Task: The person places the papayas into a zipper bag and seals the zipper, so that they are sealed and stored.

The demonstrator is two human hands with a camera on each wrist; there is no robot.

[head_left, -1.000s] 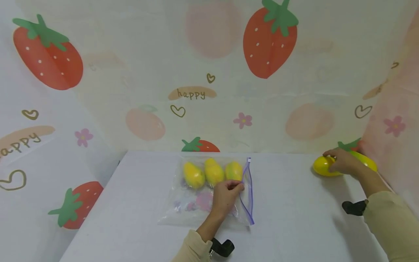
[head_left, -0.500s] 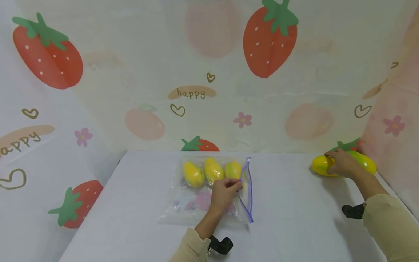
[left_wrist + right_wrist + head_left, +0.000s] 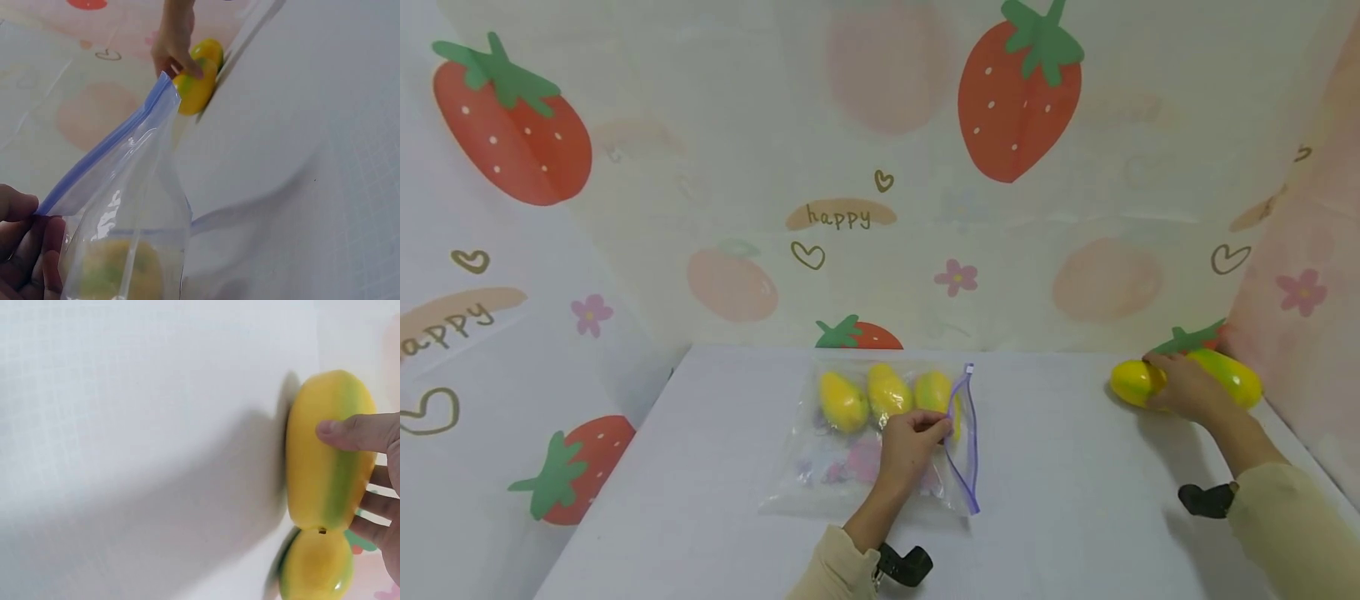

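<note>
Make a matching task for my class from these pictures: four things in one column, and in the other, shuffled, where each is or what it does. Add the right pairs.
Column one
1. Left hand
2. Right hand
3. Three mostly yellow, rounded fruits
4. Purple plastic strip

Column two
A. Inside the clear plastic bag
B. Gripping a yellow, green-striped oval fruit
C. Runs along the bag's mouth
D. Pinching the edge of the bag

Right pairs: 1-D, 2-B, 3-A, 4-C
</note>
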